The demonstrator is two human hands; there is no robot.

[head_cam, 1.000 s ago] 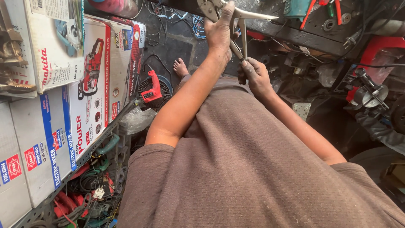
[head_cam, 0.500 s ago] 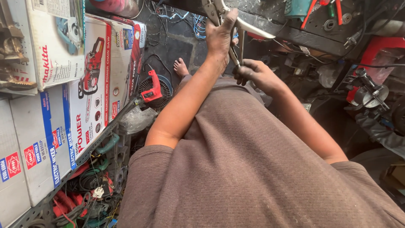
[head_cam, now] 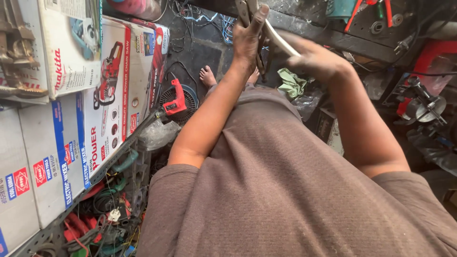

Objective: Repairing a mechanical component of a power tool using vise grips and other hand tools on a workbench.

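Looking straight down over a brown shirt (head_cam: 295, 190), and both arms reach out to the workbench (head_cam: 333, 35) at the top of the view. The left hand (head_cam: 248, 39) is wrapped shut around the long metal handles of a pair of pliers (head_cam: 246, 13), thumb laid along them, the tool standing up out of the fist with its upper end cut off by the top edge of the picture. Just beside it, the right hand (head_cam: 316, 59) is blurred; it sits at the near end of a white cable (head_cam: 281, 42) that runs up to the pliers, but whether the fingers are closed on that cable I cannot tell. The pliers and cable sit over the near edge of the dark, grimy bench. Under the hands, on the floor, a bare foot (head_cam: 208, 76) shows beside a crumpled green rag (head_cam: 291, 83). To the left, a red power tool (head_cam: 173, 99) lies against a round black fan guard, and a metal rack carries stacked cardboard boxes (head_cam: 71, 109) with pictures of saws and mixers. Low in the left corner, a tangle of red and green wires (head_cam: 102, 219). Far right, a red machine with a metal disc (head_cam: 421, 104) stands well apart from the hands.
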